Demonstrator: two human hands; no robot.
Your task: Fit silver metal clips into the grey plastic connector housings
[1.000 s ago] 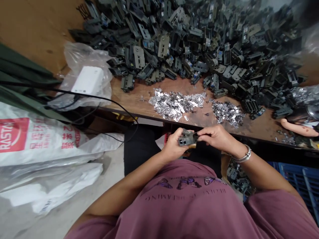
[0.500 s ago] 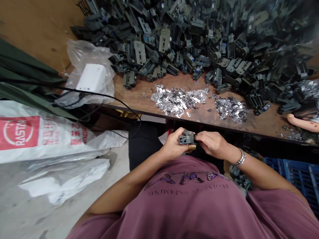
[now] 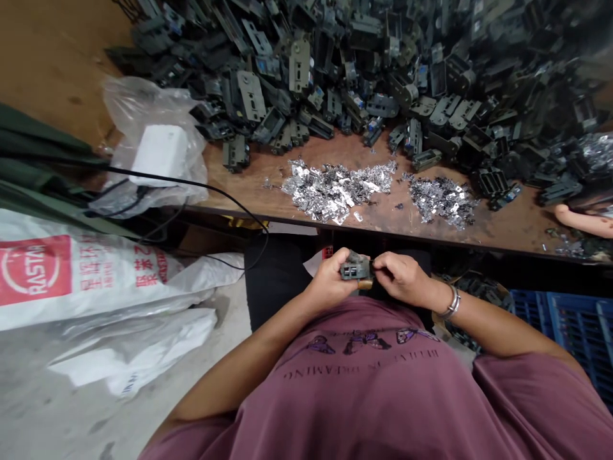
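Over my lap, my left hand (image 3: 332, 279) is closed round a small dark grey slotted plastic housing (image 3: 353, 269), whose open end faces left. A yellowish-brown piece (image 3: 366, 283) shows just under the housing, partly hidden. My right hand (image 3: 401, 276) pinches at the housing's right side; its thumb and fingertips meet on something dark and too small to name. Beyond my hands, on the bench, lie a pile of shiny thin metal plates (image 3: 330, 191) and a smaller pile of similar metal pieces (image 3: 443, 199).
The wooden bench (image 3: 230, 195) carries a large heap of dark housings (image 3: 335, 76) at the back. A white box (image 3: 160, 155) in clear plastic sits left, with a black cable (image 3: 225, 191) drooping off the edge. Another person's hand (image 3: 582, 220) is far right. Blue crates (image 3: 569, 319) stand below.
Both hands stay on the housing over the lap, with the right fingertips shifting slightly at its side. The view has turned a little, so the bench items appear further left.
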